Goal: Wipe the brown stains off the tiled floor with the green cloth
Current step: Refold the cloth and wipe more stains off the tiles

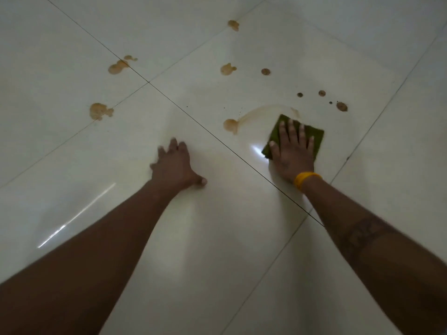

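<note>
1. Right hand [291, 151] — fingers spread flat — presses the cloth [296, 134] onto the floor [242, 238], just beside a brown smear [263, 110].
2. Left hand [175, 165], blurred, rests on tile; stains [227, 69] lie beyond.

Dim overall, with a grey-green cast across the glossy tiled floor [217, 238]. Brightest glare as a small white hotspot [257, 150] just left of the green cloth [312, 136], beside the right hand [291, 151]. Long thin streaks of reflected light [77, 216] at near left. Soft pale sheen between the two forearms, fading into darker corners. Faint diffuse shadows under the arms, no hard edges. Left hand [175, 163] smeared by motion blur, fingers indistinct. Brown stains [227, 68] at far centre fairly sharp. Tile joints splayed and slightly bowed toward the edges by wide-angle distortion. Mild softness and noise throughout.
</note>
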